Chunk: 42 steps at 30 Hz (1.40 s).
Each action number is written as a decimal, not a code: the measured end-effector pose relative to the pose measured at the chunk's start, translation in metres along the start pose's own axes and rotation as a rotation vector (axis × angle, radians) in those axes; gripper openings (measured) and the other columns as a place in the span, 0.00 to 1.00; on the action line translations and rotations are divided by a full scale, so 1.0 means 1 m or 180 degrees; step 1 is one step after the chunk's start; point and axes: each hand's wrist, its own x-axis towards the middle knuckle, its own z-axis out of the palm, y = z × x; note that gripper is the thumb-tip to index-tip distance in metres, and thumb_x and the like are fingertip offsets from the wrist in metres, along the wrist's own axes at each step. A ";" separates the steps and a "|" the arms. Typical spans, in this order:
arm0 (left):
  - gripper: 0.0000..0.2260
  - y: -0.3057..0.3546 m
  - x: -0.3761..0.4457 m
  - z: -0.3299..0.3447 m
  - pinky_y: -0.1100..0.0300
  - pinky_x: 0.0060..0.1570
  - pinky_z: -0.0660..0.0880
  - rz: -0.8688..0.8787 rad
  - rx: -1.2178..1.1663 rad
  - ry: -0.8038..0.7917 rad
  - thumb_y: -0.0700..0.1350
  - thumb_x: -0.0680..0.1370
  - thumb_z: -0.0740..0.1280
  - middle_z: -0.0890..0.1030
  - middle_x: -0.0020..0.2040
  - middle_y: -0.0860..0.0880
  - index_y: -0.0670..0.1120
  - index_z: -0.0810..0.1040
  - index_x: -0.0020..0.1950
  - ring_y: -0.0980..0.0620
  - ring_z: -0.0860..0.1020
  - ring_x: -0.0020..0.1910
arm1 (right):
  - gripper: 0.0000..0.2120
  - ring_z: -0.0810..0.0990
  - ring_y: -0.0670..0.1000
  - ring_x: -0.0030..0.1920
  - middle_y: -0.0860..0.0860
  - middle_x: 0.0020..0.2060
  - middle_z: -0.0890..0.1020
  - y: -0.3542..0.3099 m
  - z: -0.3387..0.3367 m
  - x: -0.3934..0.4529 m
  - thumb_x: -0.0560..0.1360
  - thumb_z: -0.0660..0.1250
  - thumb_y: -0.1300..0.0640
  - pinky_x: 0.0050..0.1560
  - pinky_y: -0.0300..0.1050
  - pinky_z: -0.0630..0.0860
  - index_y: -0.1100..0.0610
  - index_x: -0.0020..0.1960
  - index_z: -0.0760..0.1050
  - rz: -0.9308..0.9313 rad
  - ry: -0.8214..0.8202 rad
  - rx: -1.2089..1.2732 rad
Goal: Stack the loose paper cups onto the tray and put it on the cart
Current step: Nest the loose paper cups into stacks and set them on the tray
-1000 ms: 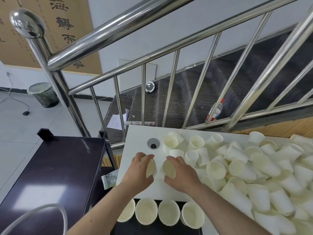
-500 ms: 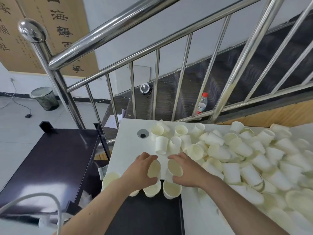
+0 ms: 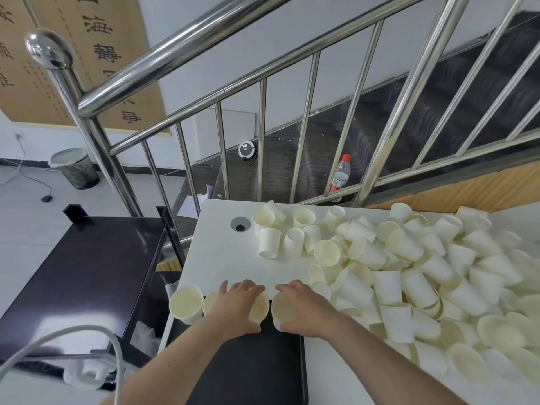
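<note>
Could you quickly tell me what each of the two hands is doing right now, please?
Left hand: grips a paper cup at the far edge of the black tray.
Right hand: grips another paper cup beside it.

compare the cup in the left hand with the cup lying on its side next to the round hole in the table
The cup in the left hand stands upright over the black tray, gripped by the left hand. The cup beside the hole lies on its side on the white table, untouched. Both are plain white paper cups.
</note>
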 end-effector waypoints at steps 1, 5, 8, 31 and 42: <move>0.38 0.000 0.001 0.002 0.44 0.74 0.46 -0.0010 0.0067 -0.0026 0.57 0.70 0.70 0.61 0.73 0.53 0.55 0.57 0.76 0.50 0.63 0.72 | 0.40 0.64 0.50 0.70 0.48 0.71 0.62 0.000 0.003 0.001 0.71 0.71 0.48 0.64 0.49 0.71 0.48 0.77 0.55 0.0015 0.0006 -0.0058; 0.33 -0.003 0.007 0.006 0.45 0.75 0.46 -0.0001 0.0201 -0.0026 0.53 0.73 0.68 0.62 0.73 0.51 0.53 0.58 0.75 0.48 0.63 0.71 | 0.37 0.64 0.51 0.70 0.49 0.71 0.62 0.003 0.010 0.006 0.72 0.70 0.51 0.64 0.48 0.71 0.51 0.77 0.57 0.0100 0.0046 -0.0164; 0.31 -0.006 0.013 0.007 0.50 0.74 0.52 0.0044 0.0190 0.0003 0.51 0.73 0.68 0.65 0.71 0.51 0.52 0.61 0.74 0.48 0.66 0.69 | 0.36 0.65 0.51 0.69 0.48 0.71 0.64 0.004 0.010 0.010 0.72 0.70 0.52 0.65 0.48 0.70 0.52 0.76 0.59 0.0152 0.0065 -0.0124; 0.24 -0.045 0.068 -0.031 0.56 0.63 0.69 -0.0318 -0.0908 0.0376 0.51 0.78 0.62 0.67 0.69 0.52 0.52 0.63 0.74 0.50 0.68 0.66 | 0.30 0.71 0.51 0.67 0.50 0.70 0.69 0.015 -0.042 0.090 0.76 0.68 0.49 0.63 0.45 0.71 0.52 0.74 0.62 0.0730 0.0497 0.0734; 0.24 -0.084 0.110 -0.029 0.58 0.63 0.69 -0.0446 -0.1142 0.0278 0.52 0.78 0.62 0.67 0.69 0.52 0.52 0.63 0.73 0.51 0.69 0.66 | 0.21 0.73 0.55 0.60 0.53 0.64 0.66 0.003 -0.055 0.182 0.79 0.62 0.53 0.55 0.47 0.74 0.51 0.71 0.64 0.0843 0.0705 0.0184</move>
